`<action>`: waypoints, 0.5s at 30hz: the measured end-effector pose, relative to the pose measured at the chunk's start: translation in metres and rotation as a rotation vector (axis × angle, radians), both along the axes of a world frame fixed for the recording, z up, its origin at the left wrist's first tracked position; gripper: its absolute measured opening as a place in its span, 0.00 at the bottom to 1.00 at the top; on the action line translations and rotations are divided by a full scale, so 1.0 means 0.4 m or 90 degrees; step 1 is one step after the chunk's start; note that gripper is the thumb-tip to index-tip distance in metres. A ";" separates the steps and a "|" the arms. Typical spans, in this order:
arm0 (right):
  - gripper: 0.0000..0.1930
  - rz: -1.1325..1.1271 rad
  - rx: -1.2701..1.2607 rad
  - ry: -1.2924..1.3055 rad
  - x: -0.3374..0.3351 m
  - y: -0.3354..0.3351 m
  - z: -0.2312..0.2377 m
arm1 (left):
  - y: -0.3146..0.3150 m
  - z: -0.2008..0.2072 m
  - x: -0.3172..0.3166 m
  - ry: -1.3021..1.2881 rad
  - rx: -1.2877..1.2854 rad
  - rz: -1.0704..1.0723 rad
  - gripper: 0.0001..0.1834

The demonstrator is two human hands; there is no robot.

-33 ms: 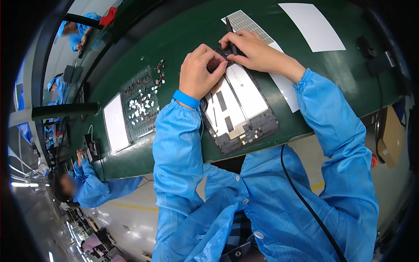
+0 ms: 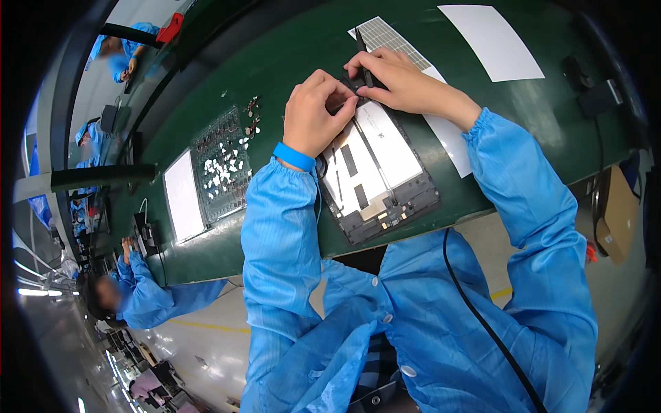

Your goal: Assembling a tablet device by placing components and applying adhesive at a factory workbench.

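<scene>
An opened tablet-like screen assembly (image 2: 389, 148), white-backed inside a black frame, lies tilted on the green bench near its front edge. Over its far end, my left hand (image 2: 318, 110) is closed in a pinch, and whatever is between the fingertips is hidden. My right hand (image 2: 403, 79) grips slim black tweezers (image 2: 361, 43), with their upper end rising past my fingers. Both hands nearly meet at the far black edge of the assembly, so the spot they work on is mostly covered. A blue band (image 2: 294, 156) circles my left wrist.
Left of me are a clear tray (image 2: 219, 194) of small parts, a white sheet (image 2: 184, 196) and loose small round parts (image 2: 252, 117). A gridded label sheet (image 2: 392, 40) lies beyond my right hand; a white sheet (image 2: 492, 41) is at far right. Co-workers sit leftward, one nearby (image 2: 148, 296).
</scene>
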State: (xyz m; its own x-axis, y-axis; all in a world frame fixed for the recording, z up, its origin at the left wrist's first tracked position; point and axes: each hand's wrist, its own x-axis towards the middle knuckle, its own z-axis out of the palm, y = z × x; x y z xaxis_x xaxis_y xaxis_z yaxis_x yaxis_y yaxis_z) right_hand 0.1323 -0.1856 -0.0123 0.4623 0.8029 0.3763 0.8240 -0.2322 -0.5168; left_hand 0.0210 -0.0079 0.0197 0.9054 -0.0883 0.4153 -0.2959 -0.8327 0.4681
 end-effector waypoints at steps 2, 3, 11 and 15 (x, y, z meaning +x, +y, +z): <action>0.15 -0.003 -0.005 0.000 -0.003 -0.003 0.002 | -0.004 -0.009 0.012 0.024 -0.040 0.006 0.06; 0.15 0.000 -0.003 0.002 -0.003 -0.009 0.006 | -0.008 -0.012 0.021 0.027 -0.007 0.018 0.06; 0.13 -0.037 -0.002 -0.151 0.022 -0.076 0.109 | -0.004 -0.002 -0.001 -0.053 0.013 0.111 0.10; 0.13 -0.058 -0.055 -0.103 -0.091 -0.095 0.119 | 0.058 -0.058 -0.101 -0.108 -0.113 0.199 0.13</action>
